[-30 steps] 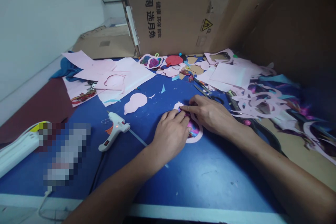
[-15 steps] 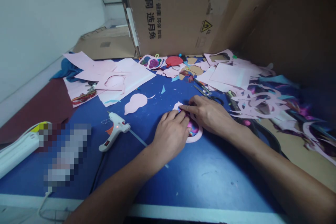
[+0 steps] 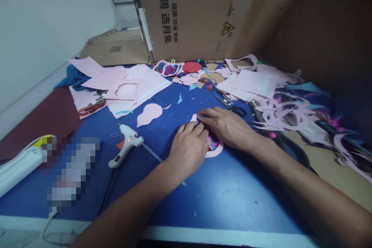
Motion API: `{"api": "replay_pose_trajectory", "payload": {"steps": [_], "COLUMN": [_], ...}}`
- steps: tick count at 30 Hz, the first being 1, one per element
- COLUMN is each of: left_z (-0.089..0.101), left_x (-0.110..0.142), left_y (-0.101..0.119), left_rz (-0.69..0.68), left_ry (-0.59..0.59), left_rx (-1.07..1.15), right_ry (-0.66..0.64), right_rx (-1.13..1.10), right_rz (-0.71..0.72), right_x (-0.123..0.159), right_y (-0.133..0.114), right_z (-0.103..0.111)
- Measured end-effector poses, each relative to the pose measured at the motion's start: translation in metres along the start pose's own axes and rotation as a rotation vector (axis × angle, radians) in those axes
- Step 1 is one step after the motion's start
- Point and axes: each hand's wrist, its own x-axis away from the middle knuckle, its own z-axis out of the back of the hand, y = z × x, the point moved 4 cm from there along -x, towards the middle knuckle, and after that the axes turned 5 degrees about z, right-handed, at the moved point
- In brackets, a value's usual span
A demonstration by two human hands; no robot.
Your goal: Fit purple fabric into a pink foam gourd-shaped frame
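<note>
A round paper cutout with a pale pink rim and a glossy pink-and-blue picture (image 3: 213, 143) lies on the blue tabletop (image 3: 221, 197), mostly covered by my hands. My left hand (image 3: 187, 149) presses on its near left side, fingers curled over it. My right hand (image 3: 226, 127) comes in from the right, its fingertips on the cutout's upper edge. Between my hands, the middle of the piece is hidden. A white hot glue gun (image 3: 126, 143) lies left of my left hand, and a gourd-shaped pink paper piece (image 3: 149, 115) lies beyond it.
Black-handled scissors (image 3: 229, 102) lie beyond my right hand, among pink paper offcuts (image 3: 286, 114) and printed sheets. Finished cutouts (image 3: 170, 69) stand along a cardboard box (image 3: 194, 11). A white power strip (image 3: 19, 170) lies at the left, beside a pixelated blurred object.
My right hand has shifted slightly left and toward me over the cutout. My left hand stays nearly still. The view has tilted slightly.
</note>
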Motion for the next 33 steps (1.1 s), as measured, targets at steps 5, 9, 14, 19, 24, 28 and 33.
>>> {"api": "replay_pose_trajectory", "payload": {"steps": [5, 9, 14, 19, 24, 28, 33], "left_z": [0.000, 0.001, -0.001, -0.002, -0.003, -0.003, -0.002], "left_x": [0.000, -0.001, -0.001, -0.001, -0.002, -0.001, 0.000], "left_y": [0.000, -0.001, -0.002, -0.004, -0.005, -0.005, -0.004], "left_rz": [-0.002, -0.008, -0.021, -0.032, -0.032, -0.043, -0.042], "left_ry": [-0.004, -0.013, 0.002, 0.026, 0.024, 0.025, 0.024], "left_rx": [0.003, 0.001, -0.012, -0.001, 0.005, -0.005, -0.024], "right_ry": [0.010, 0.015, 0.015, 0.015, 0.002, 0.010, 0.023], "right_rx": [-0.039, -0.068, -0.085, -0.104, -0.111, -0.109, -0.103], "right_rz": [0.044, 0.062, 0.076, 0.057, 0.064, 0.055, 0.048], "right_x": [-0.002, -0.003, -0.005, -0.006, -0.007, -0.007, -0.007], "right_y": [0.004, 0.008, 0.010, 0.011, 0.012, 0.012, 0.009], "right_z": [0.000, 0.001, 0.003, 0.005, 0.005, 0.006, 0.006]}}
